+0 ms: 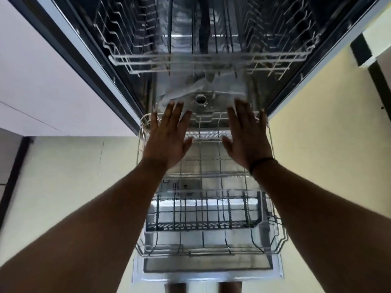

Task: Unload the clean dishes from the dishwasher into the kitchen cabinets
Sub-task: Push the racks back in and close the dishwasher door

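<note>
The dishwasher (207,85) fills the middle of the view, its top cut off by the frame edge and its inside blurred and dim; the lower rack (211,208) is pulled out over the open door (208,273), the upper rack (211,58) sits inside; no dishes can be made out in either; a dark cutlery basket (206,212) stands in the lower rack near its front. The left hand (167,138) and right hand (248,138) are spread flat with straight fingers above the back of the lower rack, holding nothing; whether they touch the wire is unclear; a dark band (261,163) circles the right wrist; no writing is legible.
</note>
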